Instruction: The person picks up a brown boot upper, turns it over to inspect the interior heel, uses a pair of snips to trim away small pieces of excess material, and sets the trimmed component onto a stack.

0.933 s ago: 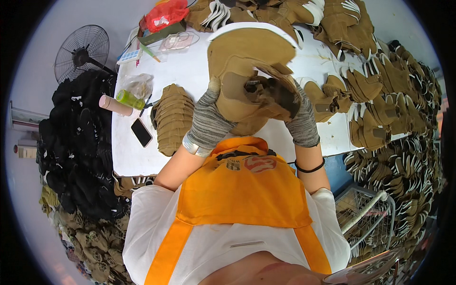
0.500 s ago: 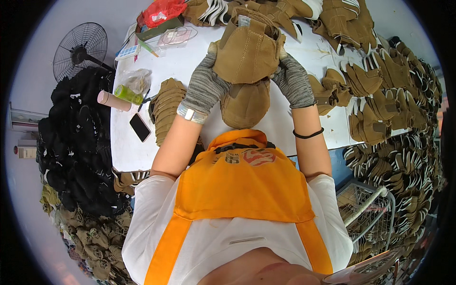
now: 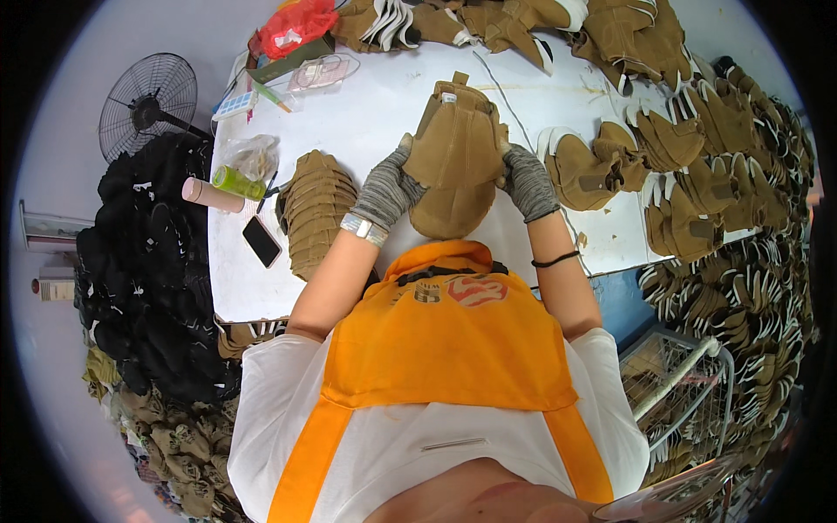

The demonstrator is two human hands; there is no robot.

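Observation:
A brown suede boot upper (image 3: 455, 152) is held between my two gloved hands over the middle of the white table. Its toe points toward me, and a pull tab and a small white label show at the far end. My left hand (image 3: 390, 186), in a grey knit glove, is closed on its left side. On the opposite side my right hand (image 3: 528, 181), gloved alike, grips the edge; some fingertips are hidden behind the upper. Left of my left hand lies a row of nested brown boot uppers (image 3: 319, 209). Beyond my right hand lies another upper with a white edge (image 3: 579, 174).
On the table's left are a phone (image 3: 261, 241), a green bottle (image 3: 238, 183), a pink bottle (image 3: 212, 194) and a calculator (image 3: 235, 105). Brown uppers lie along the far edge and right side. A black heap (image 3: 153, 270) and fan (image 3: 146, 109) stand left; a wire cart (image 3: 680, 383) stands right.
The boot upper has tipped so that its opening no longer faces up, and it looks smaller and lower. Both hands have moved slightly toward me with it, still gripping its sides.

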